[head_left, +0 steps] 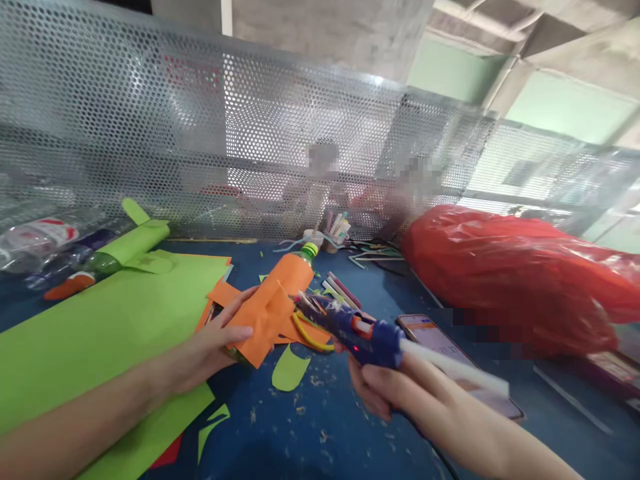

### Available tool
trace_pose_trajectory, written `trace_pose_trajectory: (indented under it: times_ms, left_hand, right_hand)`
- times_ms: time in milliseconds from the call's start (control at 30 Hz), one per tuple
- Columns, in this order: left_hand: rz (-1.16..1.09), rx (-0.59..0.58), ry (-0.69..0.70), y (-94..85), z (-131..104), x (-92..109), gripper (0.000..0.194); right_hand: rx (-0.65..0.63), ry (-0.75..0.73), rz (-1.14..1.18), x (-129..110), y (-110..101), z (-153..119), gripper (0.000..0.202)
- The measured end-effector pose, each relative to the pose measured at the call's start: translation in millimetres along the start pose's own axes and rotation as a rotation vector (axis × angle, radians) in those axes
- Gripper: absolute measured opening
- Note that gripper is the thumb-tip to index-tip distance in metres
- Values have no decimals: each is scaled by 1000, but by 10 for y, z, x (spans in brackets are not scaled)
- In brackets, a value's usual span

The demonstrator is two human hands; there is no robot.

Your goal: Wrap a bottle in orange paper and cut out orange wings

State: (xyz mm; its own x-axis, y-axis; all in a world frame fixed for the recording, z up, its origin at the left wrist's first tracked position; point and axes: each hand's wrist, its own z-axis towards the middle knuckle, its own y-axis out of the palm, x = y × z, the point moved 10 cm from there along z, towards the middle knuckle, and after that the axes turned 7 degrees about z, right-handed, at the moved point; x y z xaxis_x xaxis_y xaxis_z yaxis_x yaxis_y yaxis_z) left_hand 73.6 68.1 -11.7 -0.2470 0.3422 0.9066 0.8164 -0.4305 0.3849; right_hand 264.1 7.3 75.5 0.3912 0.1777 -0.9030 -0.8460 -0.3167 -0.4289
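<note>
My left hand (225, 337) is wrapped round a green plastic bottle (309, 252) covered with orange paper (267, 307). The bottle leans, its yellow-green cap pointing up and away to the right. In my right hand (380, 380) is a blue hot glue gun (345, 323), closed in the fingers. A white glue stick (455, 367) sticks out of its back, and a small red light glows on its side. The nozzle is at the right edge of the orange paper; whether it touches I cannot tell. A cut piece of green paper (290, 369) lies below the bottle.
Green paper sheets (165, 303) cover the left side of the blue table. Behind them lie a bottle wrapped in green paper (133, 243) and clear bottles (37, 240). A phone (430, 333) and a red plastic bag (500, 280) are on the right. A perforated metal screen (275, 133) stands behind.
</note>
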Motion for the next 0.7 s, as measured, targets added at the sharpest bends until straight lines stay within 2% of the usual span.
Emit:
trace_pose_trajectory:
  times_ms: [67, 233, 400, 700]
  left_hand:
    - [37, -65, 2, 55, -1, -7, 109]
    - [89, -171, 111, 172, 2, 60, 125]
    - [135, -221, 129, 202, 7, 59, 118]
    - [213, -170, 104, 175, -3, 35, 124]
  right_hand:
    - [-31, -39, -52, -77, 118, 67, 35]
    - [-26, 8, -57, -43, 174, 105, 33]
    - [-53, 19, -77, -54, 169, 66, 30]
    - [-46, -13, -159, -135, 155, 99, 32]
